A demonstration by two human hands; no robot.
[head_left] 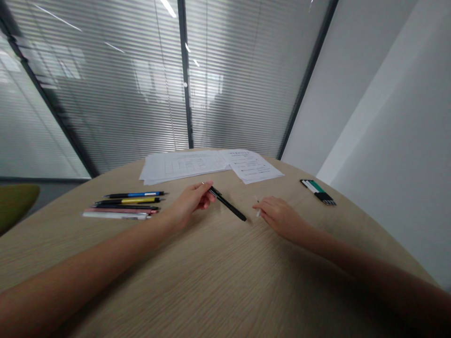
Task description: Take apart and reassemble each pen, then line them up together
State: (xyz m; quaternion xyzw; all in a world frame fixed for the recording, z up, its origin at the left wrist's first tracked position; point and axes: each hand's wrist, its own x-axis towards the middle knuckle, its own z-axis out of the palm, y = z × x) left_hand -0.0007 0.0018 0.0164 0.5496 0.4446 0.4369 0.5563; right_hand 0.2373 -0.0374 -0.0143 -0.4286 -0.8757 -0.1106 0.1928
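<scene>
My left hand [190, 203] is closed on one end of a black pen [229, 206], with thumb and fingertips pinched together. The pen slants down to the right, its far end close to the tabletop. To the right of that end, the fingers of my right hand [282, 218] pinch a small, thin, whitish piece [258, 212]; it is too small and blurred to name. Left of my left hand lies a row of pens or mechanical pencils: a blue one [137, 194], a yellow one [132, 201], a black one [123, 206], a pink one and a white one [114, 215].
Printed paper sheets [186, 165] lie at the back of the round wooden table [197, 281]. A flat green, white and black pack [318, 191] rests near the right edge. Behind stand glass panels with blinds [141, 94] and a white wall. A green chair [17, 204] shows at left.
</scene>
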